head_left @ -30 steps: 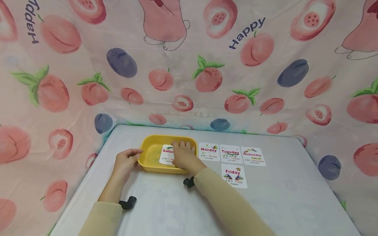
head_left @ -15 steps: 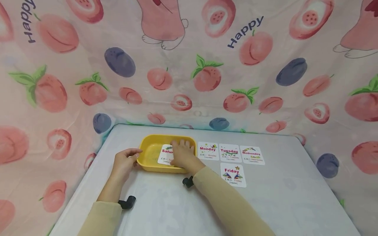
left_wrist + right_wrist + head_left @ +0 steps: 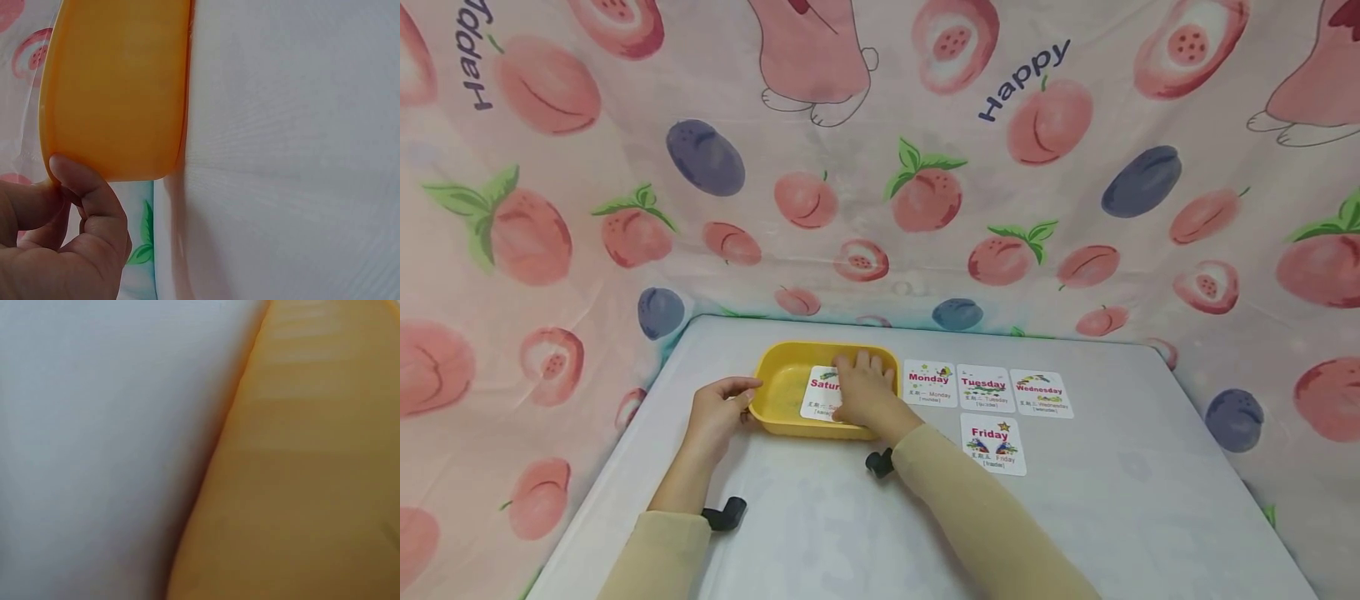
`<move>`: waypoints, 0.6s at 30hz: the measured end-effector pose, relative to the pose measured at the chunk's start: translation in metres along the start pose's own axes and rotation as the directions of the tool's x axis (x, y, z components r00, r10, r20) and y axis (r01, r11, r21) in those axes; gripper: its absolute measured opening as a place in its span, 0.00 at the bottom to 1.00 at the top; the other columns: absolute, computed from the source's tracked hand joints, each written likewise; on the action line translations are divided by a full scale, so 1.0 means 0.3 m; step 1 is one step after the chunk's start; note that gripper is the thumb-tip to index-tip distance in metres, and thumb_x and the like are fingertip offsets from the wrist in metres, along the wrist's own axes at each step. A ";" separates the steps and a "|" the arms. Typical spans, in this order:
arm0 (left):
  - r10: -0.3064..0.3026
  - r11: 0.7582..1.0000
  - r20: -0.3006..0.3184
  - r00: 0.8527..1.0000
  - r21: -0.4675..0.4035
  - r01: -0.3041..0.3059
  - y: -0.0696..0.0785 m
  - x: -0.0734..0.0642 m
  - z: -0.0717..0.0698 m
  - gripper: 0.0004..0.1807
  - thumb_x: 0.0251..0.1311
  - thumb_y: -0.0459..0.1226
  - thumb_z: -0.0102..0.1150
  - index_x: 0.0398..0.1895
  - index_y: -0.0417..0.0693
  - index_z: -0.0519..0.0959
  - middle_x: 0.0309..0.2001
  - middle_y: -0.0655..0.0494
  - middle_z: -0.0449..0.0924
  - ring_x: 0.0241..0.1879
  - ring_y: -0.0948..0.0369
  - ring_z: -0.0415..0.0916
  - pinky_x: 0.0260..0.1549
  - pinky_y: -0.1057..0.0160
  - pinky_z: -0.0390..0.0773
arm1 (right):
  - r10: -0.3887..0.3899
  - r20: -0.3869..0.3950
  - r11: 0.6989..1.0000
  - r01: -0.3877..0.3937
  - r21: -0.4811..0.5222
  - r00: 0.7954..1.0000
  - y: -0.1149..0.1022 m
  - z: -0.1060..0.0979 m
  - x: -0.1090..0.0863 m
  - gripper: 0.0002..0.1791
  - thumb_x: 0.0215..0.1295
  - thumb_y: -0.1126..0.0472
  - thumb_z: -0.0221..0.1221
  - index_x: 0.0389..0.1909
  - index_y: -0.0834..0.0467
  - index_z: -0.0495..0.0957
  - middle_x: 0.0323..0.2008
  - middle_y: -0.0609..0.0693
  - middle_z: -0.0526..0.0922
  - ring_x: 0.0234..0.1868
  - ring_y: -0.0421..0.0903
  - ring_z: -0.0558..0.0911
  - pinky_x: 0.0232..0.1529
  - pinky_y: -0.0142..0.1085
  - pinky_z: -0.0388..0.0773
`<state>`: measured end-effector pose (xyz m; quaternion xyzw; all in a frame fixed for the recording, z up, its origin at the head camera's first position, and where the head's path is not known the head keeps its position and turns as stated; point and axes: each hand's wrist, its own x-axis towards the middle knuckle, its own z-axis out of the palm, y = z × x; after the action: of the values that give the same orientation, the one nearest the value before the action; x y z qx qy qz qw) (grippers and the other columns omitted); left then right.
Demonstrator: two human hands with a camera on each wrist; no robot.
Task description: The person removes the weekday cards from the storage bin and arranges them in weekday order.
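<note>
Pink cloth [image 3: 880, 150] with painted peaches and dark blue fruit fills the top of the head view. Below it is a white table [image 3: 820, 525].

A yellow tray [image 3: 782, 392] sits on the table, just left of the middle of the frame. Inside it is a white card [image 3: 820, 398] with red letters that start "Satur". This card is in the middle and right part of the tray, and the right hand hides its right end. Bare yellow bottom shows at the tray's left end.

The left hand [image 3: 715, 412] is at the tray's left end. In the left wrist view, its thumb and finger pinch the tray's rim. The right hand [image 3: 868, 396] reaches into the tray's right side with bent fingers over the card. I cannot tell if it pinches the card or just touches it. The right wrist view is blurry and shows the tray's yellow side on its right.

Just right of the tray, three cards lie in a row: the Monday card [image 3: 930, 385], the Tuesday card [image 3: 986, 390] and the Wednesday card [image 3: 1042, 395]. The Friday card [image 3: 992, 446] lies just below the Tuesday card. Both arms wear tan sleeves [image 3: 658, 554].
</note>
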<state>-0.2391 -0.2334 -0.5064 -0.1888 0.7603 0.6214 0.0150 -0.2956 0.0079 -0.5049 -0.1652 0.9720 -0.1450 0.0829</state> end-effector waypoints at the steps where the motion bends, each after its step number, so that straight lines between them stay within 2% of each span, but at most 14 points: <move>1: 0.000 1.000 -0.001 1.000 0.001 0.000 -0.001 0.000 0.000 0.14 0.77 0.30 0.57 0.60 0.35 0.84 0.57 0.44 0.76 0.35 0.60 0.76 0.34 0.67 0.84 | -0.002 -0.001 1.000 0.002 -0.001 1.000 0.000 0.001 0.000 0.51 0.56 0.47 0.82 0.77 0.45 0.64 0.63 0.55 0.67 0.62 0.56 0.65 0.63 0.53 0.65; 10: 0.001 1.000 -0.002 1.000 0.001 -0.001 0.000 0.001 0.002 0.15 0.78 0.30 0.56 0.61 0.36 0.84 0.56 0.45 0.76 0.37 0.60 0.75 0.34 0.68 0.83 | -0.018 -0.004 0.999 0.018 -0.031 1.000 0.001 -0.001 -0.001 0.50 0.58 0.46 0.80 0.78 0.45 0.64 0.68 0.55 0.69 0.65 0.56 0.65 0.64 0.53 0.65; 18: -0.001 1.000 0.002 1.000 -0.002 0.001 -0.005 0.002 0.000 0.15 0.78 0.30 0.56 0.61 0.36 0.83 0.57 0.45 0.75 0.39 0.59 0.75 0.35 0.68 0.83 | -0.023 -0.017 0.999 0.023 -0.023 1.000 0.000 -0.006 -0.004 0.50 0.56 0.47 0.81 0.77 0.46 0.66 0.65 0.54 0.68 0.63 0.56 0.65 0.61 0.51 0.64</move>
<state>-0.2393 -0.2337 -0.5079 -0.1887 0.7597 0.6221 0.0159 -0.2948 0.0088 -0.5031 -0.1761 0.9723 -0.1361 0.0712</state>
